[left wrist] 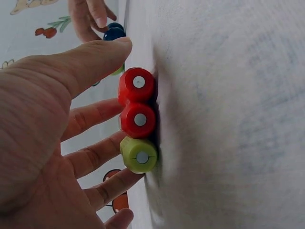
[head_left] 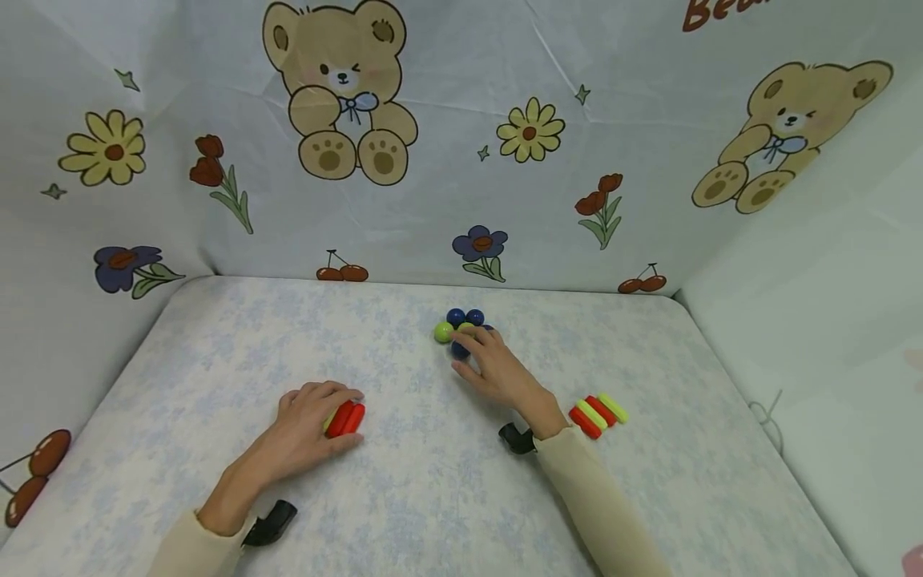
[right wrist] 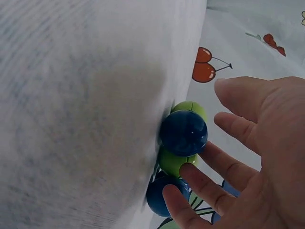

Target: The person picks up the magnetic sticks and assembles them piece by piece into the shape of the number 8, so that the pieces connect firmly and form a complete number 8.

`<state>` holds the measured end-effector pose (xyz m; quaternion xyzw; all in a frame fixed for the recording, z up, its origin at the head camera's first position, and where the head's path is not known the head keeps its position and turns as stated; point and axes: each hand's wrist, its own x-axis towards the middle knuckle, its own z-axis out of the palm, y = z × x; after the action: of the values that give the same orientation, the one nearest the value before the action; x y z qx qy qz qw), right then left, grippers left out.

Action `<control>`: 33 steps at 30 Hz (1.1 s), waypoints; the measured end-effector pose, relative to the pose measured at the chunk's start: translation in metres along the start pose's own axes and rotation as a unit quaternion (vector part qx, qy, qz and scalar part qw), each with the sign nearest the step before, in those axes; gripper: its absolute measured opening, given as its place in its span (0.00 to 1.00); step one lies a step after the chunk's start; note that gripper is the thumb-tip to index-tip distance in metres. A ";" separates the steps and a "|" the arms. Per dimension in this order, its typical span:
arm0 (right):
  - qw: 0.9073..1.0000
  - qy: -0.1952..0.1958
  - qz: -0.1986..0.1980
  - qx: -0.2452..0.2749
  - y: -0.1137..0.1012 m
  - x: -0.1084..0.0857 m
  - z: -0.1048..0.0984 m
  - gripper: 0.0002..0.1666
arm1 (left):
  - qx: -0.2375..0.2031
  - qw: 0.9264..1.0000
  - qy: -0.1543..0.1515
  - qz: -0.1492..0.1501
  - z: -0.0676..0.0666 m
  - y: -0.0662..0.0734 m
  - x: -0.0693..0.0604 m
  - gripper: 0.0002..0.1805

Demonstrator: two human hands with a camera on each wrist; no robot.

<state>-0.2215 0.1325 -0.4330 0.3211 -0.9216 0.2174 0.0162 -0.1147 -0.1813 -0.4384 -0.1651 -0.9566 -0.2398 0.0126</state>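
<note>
My left hand (head_left: pixel 306 425) lies over short rods on the table, its fingers at their far side and the thumb in front. Two red rods (head_left: pixel 353 418) and a yellow-green rod (left wrist: pixel 138 156) lie side by side there, with pale round discs on their ends in the left wrist view. Farther back, my right hand (head_left: pixel 501 375) reaches over a cluster of blue balls (right wrist: pixel 183 133) and green balls (head_left: pixel 443 332). Its fingers are spread and loosely bent, with some fingertips at the balls. Part of the cluster is hidden by the hand.
To the right of my right forearm lies another row of red and yellow-green rods (head_left: pixel 598 415). A pale blue-patterned cloth covers the table (head_left: pixel 433 497). Behind it hangs a white curtain (head_left: pixel 454 72) printed with bears and flowers. Black wrist straps (head_left: pixel 272 522) show at both sleeves.
</note>
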 end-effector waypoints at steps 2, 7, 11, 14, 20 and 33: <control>1.000 -0.002 -0.005 -0.004 0.001 0.000 0.001 0.28 | -0.003 1.000 0.000 -0.001 0.001 0.000 0.000 0.27; 1.000 -0.018 -0.004 -0.006 0.002 0.000 0.002 0.23 | -0.002 1.000 0.006 -0.001 0.003 -0.001 0.001 0.25; 0.999 -0.041 0.013 -0.006 0.001 0.001 0.001 0.21 | 0.004 1.000 0.009 0.001 0.004 -0.002 0.001 0.24; 0.998 -0.052 0.022 -0.005 -0.001 0.000 0.001 0.21 | 0.008 1.000 0.009 -0.001 0.004 -0.001 0.001 0.24; 0.998 -0.057 0.029 0.006 -0.004 -0.004 -0.001 0.21 | 0.013 1.000 0.001 0.003 0.005 0.003 0.003 0.22; 0.996 -0.068 0.050 0.003 -0.007 -0.031 -0.023 0.21 | 0.026 0.999 0.021 0.007 0.004 0.006 0.001 0.20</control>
<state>-0.1957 0.1552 -0.4149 0.2888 -0.9347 0.1985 -0.0588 -0.1131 -0.1742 -0.4392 -0.1660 -0.9610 -0.2179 0.0385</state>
